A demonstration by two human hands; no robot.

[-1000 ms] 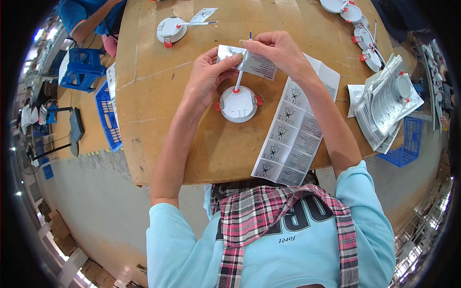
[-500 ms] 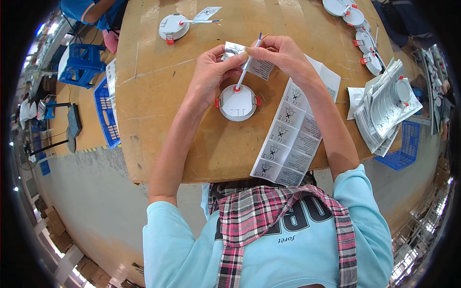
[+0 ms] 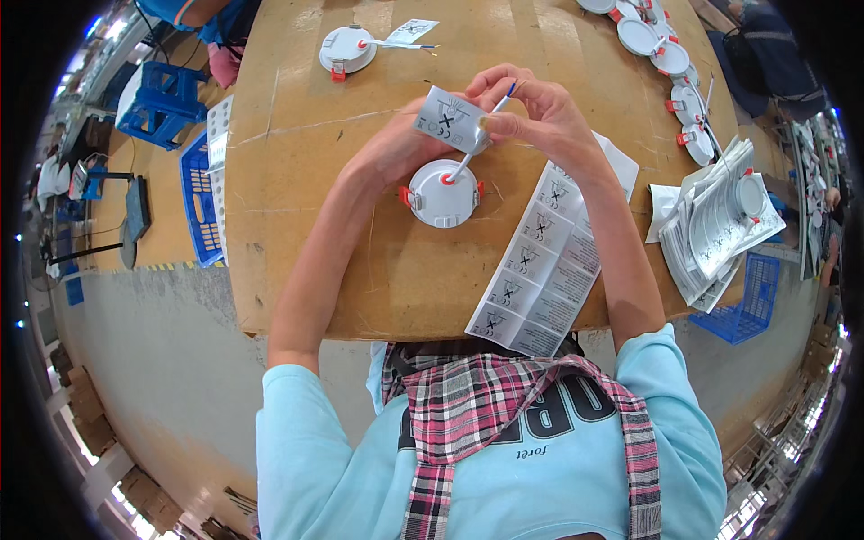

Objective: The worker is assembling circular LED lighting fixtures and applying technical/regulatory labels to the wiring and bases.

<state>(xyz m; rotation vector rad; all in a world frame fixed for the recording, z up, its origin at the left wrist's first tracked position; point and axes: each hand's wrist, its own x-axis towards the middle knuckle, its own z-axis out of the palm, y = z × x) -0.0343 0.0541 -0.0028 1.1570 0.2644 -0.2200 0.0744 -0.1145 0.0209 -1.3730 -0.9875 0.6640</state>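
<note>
A round white downlight (image 3: 443, 203) with red-tipped spring clips lies on the table before me, back side up. Its white cable (image 3: 463, 166) rises from a red grommet to a blue wire end. A printed sticker label (image 3: 450, 121) sits around or against the cable; which one I cannot tell. My right hand (image 3: 538, 110) pinches the label and cable together, thumb on the label's edge. Behind the label, my left hand (image 3: 400, 144) is closed, its fingertips mostly hidden. Under my right forearm lies a sheet of such labels (image 3: 537, 261), reaching over the table's near edge.
Another downlight (image 3: 348, 49) with a labelled cable lies at the far left. Several more downlights (image 3: 670, 58) line the far right, near a stack of label sheets (image 3: 706, 229). Blue crates (image 3: 200, 202) and a blue stool (image 3: 166, 103) stand beside the table (image 3: 297, 225).
The label has turned its printed face up and swung left of the cable. My left hand has slipped behind it. The cable leans further right, and the downlight has turned slightly.
</note>
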